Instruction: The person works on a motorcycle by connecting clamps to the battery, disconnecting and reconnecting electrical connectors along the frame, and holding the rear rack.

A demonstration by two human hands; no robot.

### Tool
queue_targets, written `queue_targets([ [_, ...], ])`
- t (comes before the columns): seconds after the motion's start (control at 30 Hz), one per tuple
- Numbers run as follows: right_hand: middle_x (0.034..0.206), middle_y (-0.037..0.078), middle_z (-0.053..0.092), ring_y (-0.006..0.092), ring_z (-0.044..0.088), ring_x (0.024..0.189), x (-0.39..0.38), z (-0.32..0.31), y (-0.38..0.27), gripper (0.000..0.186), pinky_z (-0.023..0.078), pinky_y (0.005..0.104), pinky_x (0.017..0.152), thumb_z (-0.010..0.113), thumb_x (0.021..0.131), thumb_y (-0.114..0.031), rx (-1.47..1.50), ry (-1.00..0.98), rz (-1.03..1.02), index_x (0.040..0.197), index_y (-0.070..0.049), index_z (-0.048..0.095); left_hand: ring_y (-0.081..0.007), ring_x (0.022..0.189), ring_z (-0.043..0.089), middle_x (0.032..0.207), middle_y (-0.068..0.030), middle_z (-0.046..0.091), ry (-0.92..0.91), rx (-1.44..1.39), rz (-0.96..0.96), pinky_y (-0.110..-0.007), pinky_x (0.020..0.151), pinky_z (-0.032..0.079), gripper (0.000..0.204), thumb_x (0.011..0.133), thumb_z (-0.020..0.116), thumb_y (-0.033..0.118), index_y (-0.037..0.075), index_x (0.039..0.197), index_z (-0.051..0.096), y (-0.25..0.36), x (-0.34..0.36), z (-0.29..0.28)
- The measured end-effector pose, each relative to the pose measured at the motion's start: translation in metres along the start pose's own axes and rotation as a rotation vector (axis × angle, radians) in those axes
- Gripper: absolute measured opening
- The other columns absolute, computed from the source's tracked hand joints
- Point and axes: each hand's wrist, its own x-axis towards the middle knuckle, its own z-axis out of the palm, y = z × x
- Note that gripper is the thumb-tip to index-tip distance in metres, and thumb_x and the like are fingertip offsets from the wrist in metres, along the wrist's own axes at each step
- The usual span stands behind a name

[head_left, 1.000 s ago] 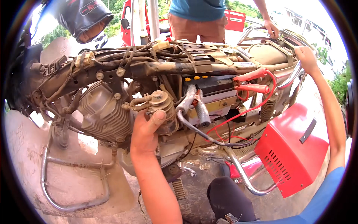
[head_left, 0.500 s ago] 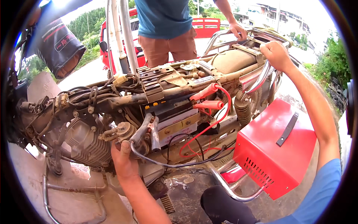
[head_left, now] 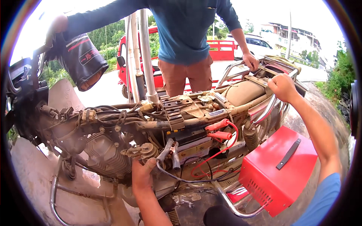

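My left hand (head_left: 143, 175) is at the carburetor (head_left: 148, 150) beside the motorcycle's finned engine (head_left: 107, 154). Its thumb bends over the near side, while the other fingers are mostly hidden. To the right, my right hand (head_left: 282, 87) is closed in a fist around the chrome rear rail (head_left: 268, 109). Between the hands sits the battery (head_left: 194, 147) in the frame. Grey-handled clamps (head_left: 170, 152) grip near its left end; a red clamp (head_left: 218, 130) is at its right end. Cables run toward a red metal box (head_left: 279, 169) with a black strap handle, below my right forearm.
Across the motorcycle stands a person in a blue shirt (head_left: 184, 34), one hand (head_left: 250, 61) at the rear rack, the other arm stretched to the handlebar. A dark handlebar cover (head_left: 85, 62) hangs at upper left. Loose tools (head_left: 184, 202) lie below. A red vehicle (head_left: 122, 64) stands behind.
The view has tilted up and shifted, so the motorcycle appears lower and farther right. More of the other person's torso and outstretched arm shows. My hands keep their places.
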Motion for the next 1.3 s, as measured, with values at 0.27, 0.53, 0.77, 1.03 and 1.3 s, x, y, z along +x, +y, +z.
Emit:
queue_targets([
  [0.27, 0.064, 0.023, 0.062, 0.0434, 0.064, 0.066, 0.01, 0.002, -0.001, 0.037, 0.052, 0.0517, 0.068, 0.059, 0.086, -0.031, -0.036, -0.023, -0.005, 0.065, -0.002, 0.07, -0.0199, 0.112, 0.065, 0.124, -0.0081, 0.066, -0.02, 0.005, 0.041, -0.036, 0.101, 0.05, 0.061, 0.085, 0.081, 0.027, 0.0, 0.134, 0.057, -0.009, 0.004, -0.011],
  [0.53, 0.076, 0.018, 0.068, 0.0382, 0.067, 0.081, 0.014, -0.01, -0.009, 0.031, 0.052, 0.0485, 0.078, 0.063, 0.088, -0.032, -0.025, -0.136, -0.103, 0.08, -0.005, 0.074, -0.027, 0.114, 0.068, 0.124, -0.0134, 0.068, -0.007, -0.029, -0.028, -0.039, 0.098, 0.054, 0.063, 0.082, 0.077, 0.024, -0.003, 0.135, 0.057, -0.008, 0.006, -0.009],
  [0.77, 0.101, 0.015, 0.071, 0.0295, 0.068, 0.101, 0.065, 0.041, -0.117, 0.028, 0.051, 0.0397, 0.094, 0.072, 0.093, -0.025, 0.568, -0.419, -0.497, 0.11, -0.004, 0.078, -0.0248, 0.107, 0.07, 0.121, -0.0124, 0.069, -0.007, -0.014, -0.017, -0.038, 0.097, 0.054, 0.06, 0.084, 0.078, 0.026, -0.005, 0.131, 0.059, -0.008, 0.003, -0.008],
  [1.03, 0.122, 0.014, 0.066, 0.0258, 0.062, 0.115, 0.07, 0.108, -0.179, 0.027, 0.048, 0.0362, 0.101, 0.073, 0.09, -0.014, 0.584, -0.487, -0.527, 0.113, -0.001, 0.077, -0.0206, 0.105, 0.068, 0.116, -0.0106, 0.071, 0.006, 0.096, -0.017, -0.034, 0.096, 0.051, 0.054, 0.085, 0.074, 0.028, -0.006, 0.126, 0.064, 0.005, 0.0, 0.009],
  [1.3, 0.105, 0.0, 0.067, 0.0065, 0.061, 0.091, 0.062, 0.122, -0.184, 0.021, 0.05, 0.0242, 0.083, 0.068, 0.1, -0.015, 0.905, -0.672, -0.323, 0.11, 0.003, 0.073, -0.0106, 0.095, 0.06, 0.105, 0.0003, 0.067, -0.017, 0.024, -0.002, -0.029, 0.088, 0.047, 0.047, 0.084, 0.081, 0.036, 0.004, 0.117, 0.069, -0.003, 0.003, 0.01],
])
